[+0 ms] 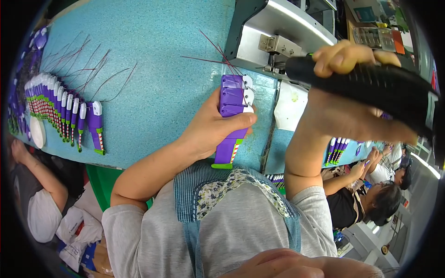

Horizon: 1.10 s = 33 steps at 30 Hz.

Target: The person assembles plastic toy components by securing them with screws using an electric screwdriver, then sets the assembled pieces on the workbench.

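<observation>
My left hand [207,130] is shut around a purple plastic toy part [233,98] with white tabs at its top and a red-white striped, green-tipped lower end, holding it against the turquoise worktable [157,60]. My right hand [345,109] is raised to the right of it and grips a black power tool [389,85] that lies roughly level, its nose pointing left above the toy part. Thin red wires [218,58] stick up just behind the part.
A row of several matching purple parts [62,111] lies at the table's left, with loose red wires [88,65] behind it. A grey metal machine [278,37] stands at the back. A white sheet [289,106] lies beside it. Other people sit at left [39,204] and right [371,197].
</observation>
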### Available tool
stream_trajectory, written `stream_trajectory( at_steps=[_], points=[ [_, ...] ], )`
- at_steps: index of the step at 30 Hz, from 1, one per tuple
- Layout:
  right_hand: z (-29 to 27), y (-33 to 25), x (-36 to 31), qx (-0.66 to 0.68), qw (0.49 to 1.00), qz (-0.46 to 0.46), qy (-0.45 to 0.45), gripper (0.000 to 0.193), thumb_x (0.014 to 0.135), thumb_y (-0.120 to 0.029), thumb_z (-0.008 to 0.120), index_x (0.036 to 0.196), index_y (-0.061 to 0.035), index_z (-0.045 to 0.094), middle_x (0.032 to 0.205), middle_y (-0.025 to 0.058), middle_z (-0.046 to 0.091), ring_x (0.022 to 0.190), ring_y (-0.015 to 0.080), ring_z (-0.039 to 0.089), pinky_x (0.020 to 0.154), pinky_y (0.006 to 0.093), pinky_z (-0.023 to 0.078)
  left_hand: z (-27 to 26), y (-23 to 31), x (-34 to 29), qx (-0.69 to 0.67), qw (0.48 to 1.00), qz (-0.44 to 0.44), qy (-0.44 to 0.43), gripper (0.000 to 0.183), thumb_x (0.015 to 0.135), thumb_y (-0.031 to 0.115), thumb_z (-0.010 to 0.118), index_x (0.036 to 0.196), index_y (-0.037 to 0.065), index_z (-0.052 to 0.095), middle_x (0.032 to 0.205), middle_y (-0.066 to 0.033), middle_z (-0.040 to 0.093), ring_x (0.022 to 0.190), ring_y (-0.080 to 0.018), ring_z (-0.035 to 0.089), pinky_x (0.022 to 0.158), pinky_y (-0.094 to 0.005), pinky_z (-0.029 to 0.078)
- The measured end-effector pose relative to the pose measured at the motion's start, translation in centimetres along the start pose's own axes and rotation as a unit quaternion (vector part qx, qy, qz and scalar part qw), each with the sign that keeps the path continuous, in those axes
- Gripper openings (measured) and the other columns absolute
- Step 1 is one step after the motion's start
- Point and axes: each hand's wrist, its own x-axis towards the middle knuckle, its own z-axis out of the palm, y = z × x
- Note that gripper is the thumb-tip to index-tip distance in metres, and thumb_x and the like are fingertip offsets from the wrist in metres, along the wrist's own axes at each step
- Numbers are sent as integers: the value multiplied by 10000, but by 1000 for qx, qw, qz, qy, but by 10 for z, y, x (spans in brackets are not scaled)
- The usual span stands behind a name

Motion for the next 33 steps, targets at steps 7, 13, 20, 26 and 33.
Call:
stream_trajectory(
  at_steps=[7,13,20,26,33],
  points=[
    [30,-21,-34,-14,999,34,12,954,737,-870,311,1212,-59,477,716,121,548,484,211,486,518,367,431,0,-2,-3,-24,999,33,-35,627,730,-85,683,1258,86,390,1073,-63,572,823,-125,588,687,-275,513],
    [33,-11,-45,-28,998,15,50,956,732,-871,316,1200,-52,467,675,125,544,438,207,475,468,341,423,4,-3,-3,-16,999,41,-27,661,729,-92,674,1280,99,363,1097,-56,563,826,-111,578,673,-268,504],
    [31,-4,-47,-35,999,25,30,959,731,-866,329,1211,-47,460,683,132,547,454,211,489,479,343,425,1,-3,0,-21,999,41,-16,626,745,-56,696,1260,95,373,1048,-66,578,799,-142,603,658,-293,514],
    [12,-9,0,10,997,-30,76,964,748,-871,259,1172,-50,537,782,168,616,575,255,559,586,384,464,4,1,4,-30,999,-11,18,523,784,83,746,1190,71,417,960,-79,598,773,-208,657,626,-329,548],
    [20,-10,-17,-5,998,20,55,976,706,-898,302,1168,-67,525,723,119,545,511,219,486,542,379,418,0,-5,3,-32,999,37,5,513,757,-29,685,1198,41,433,1037,-129,604,735,-196,614,622,-345,521]
  ],
)
